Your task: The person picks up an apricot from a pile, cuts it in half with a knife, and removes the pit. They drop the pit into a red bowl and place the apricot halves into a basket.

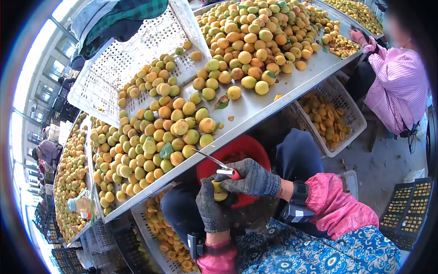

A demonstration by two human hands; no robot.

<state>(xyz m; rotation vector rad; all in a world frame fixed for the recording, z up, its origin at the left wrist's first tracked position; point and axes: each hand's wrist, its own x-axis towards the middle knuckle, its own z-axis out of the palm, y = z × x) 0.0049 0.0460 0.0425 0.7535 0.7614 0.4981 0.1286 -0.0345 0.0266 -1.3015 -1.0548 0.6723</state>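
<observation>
My left hand (pixel 212 209), in a dark knit glove, grips a yellow apricot (pixel 220 192) just below the table's edge. My right hand (pixel 251 179), also gloved, holds a small knife (pixel 214 160) with a red handle, its thin blade pointing up and left above the fruit. Both hands are over a red bucket (pixel 242 148) that sits between my knees. A heap of yellow and orange apricots (pixel 155 137) lies on the metal table (pixel 255 107) right in front of my hands.
A white plastic crate (pixel 114 68) lies tipped on the table, spilling fruit. Crates of cut apricot halves stand below the table at the right (pixel 340 112) and at the lower left (pixel 155 228). A person in a pink checked shirt (pixel 399 86) works at the right end.
</observation>
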